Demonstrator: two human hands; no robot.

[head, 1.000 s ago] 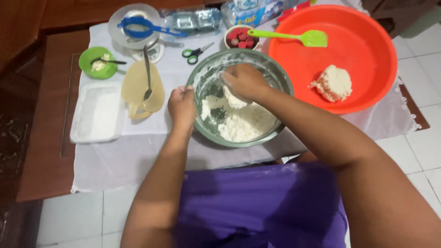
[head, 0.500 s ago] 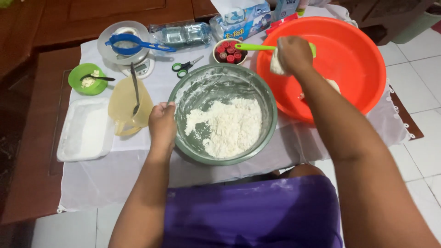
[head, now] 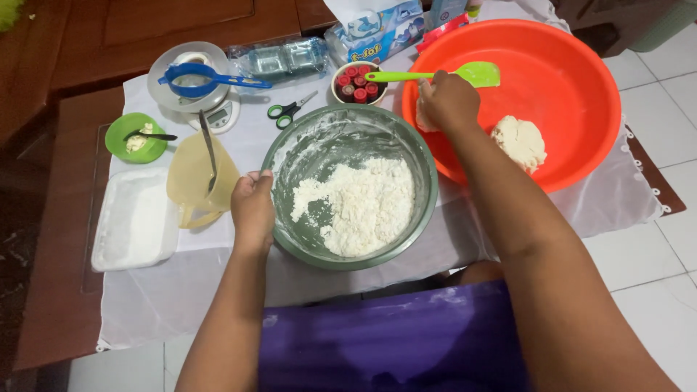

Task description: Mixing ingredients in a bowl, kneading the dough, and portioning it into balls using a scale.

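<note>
The orange basin sits at the far right of the cloth-covered table, and my right hand is over its near-left wall, fingers curled shut around a lump of pale dough that only peeks out beneath my palm. A second, rounded dough ball already lies on the basin floor, to the right of that hand and a little nearer me, so the lump I hold is just beside it and well inside the rim. A green spatula lies across the basin's far-left rim, its long axis running left to right, just beyond my knuckles.

The metal mixing bowl stands at the middle of the table, touching the basin's left side. It holds loose, crumbly flour mix heaped toward my side. My left hand clasps its left rim, thumb hooked over the edge.

Left of that hand stands a yellowish jug with a spoon in it, then a white tray at the left edge.
</note>
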